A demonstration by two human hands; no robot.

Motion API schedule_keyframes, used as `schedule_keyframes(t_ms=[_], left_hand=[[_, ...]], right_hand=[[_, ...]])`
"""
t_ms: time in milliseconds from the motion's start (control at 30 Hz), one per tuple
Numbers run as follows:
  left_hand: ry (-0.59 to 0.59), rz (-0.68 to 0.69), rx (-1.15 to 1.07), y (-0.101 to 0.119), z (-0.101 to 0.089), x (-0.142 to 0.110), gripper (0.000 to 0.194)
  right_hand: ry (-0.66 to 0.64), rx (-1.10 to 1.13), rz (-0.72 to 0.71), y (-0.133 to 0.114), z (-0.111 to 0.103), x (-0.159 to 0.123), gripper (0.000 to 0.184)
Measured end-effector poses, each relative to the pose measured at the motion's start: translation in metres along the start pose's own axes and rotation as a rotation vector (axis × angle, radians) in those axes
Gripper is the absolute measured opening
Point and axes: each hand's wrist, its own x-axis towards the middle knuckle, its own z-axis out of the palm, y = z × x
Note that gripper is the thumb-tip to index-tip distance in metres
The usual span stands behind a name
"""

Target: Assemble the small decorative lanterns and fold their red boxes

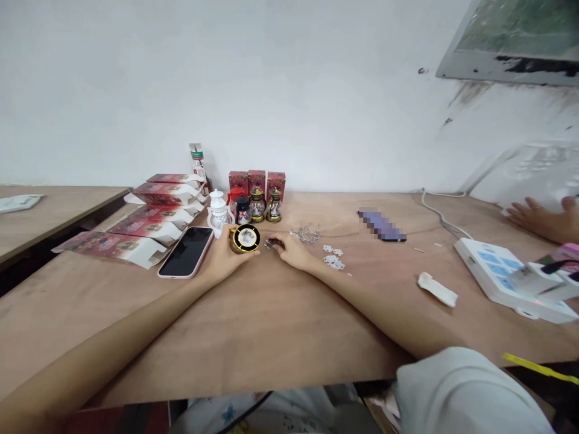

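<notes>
My left hand is wrapped round a small gold-and-black lantern, whose round base faces me and shows a pale centre. Just to its right, my right hand has its fingers drawn together over a tiny metallic bit; what exactly they grip is too small to tell. Beyond that hand lies a loose heap of bent metal wires. Small white cut pieces are scattered to its right. Behind my left hand stand a white lantern, a black lantern and two bronze-gold lanterns.
A dark-screened phone lies left, beside several flattened red boxes. Upright red boxes stand behind the lanterns. Rightward are a blurred-out phone, a white strip, a power strip and another person's hand.
</notes>
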Motion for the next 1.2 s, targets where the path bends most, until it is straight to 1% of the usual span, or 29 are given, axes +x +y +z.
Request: schedule_keyframes(t_ms=[100,200,367,433,533,600,767,1067,1200], left_hand=[[-0.017,0.0,-0.006,0.002,0.0,-0.001,0.06],[-0.051,0.004,-0.009,0.002,0.0,-0.001,0.059],[-0.081,0.014,0.006,0.002,0.001,-0.002,0.058],[-0.086,0.018,0.009,0.001,0.001,-0.002,0.059],[-0.082,0.019,0.018,0.001,0.001,-0.002,0.059],[-0.076,0.017,0.011,0.001,0.001,-0.001,0.059],[-0.103,0.032,0.011,0.0,0.0,-0.002,0.055],[-0.206,0.116,0.111,0.0,-0.003,-0.002,0.053],[-0.259,0.182,0.149,-0.004,-0.003,-0.001,0.053]], right_hand=[[-0.014,-0.095,-0.03,0.001,0.002,-0.003,0.029],[-0.052,-0.182,-0.06,0.001,0.002,-0.006,0.027],[-0.05,-0.268,-0.103,-0.004,-0.001,-0.007,0.021],[-0.03,-0.288,-0.099,-0.006,-0.001,-0.007,0.02],[0.001,-0.328,-0.051,-0.007,-0.001,-0.008,0.018],[0.0,-0.362,-0.025,-0.007,-0.001,-0.009,0.018],[-0.013,-0.398,-0.04,-0.009,-0.002,-0.01,0.019],[-0.044,-0.422,-0.058,-0.015,-0.006,-0.011,0.02],[-0.016,-0.465,-0.072,-0.014,-0.003,-0.011,0.019]])
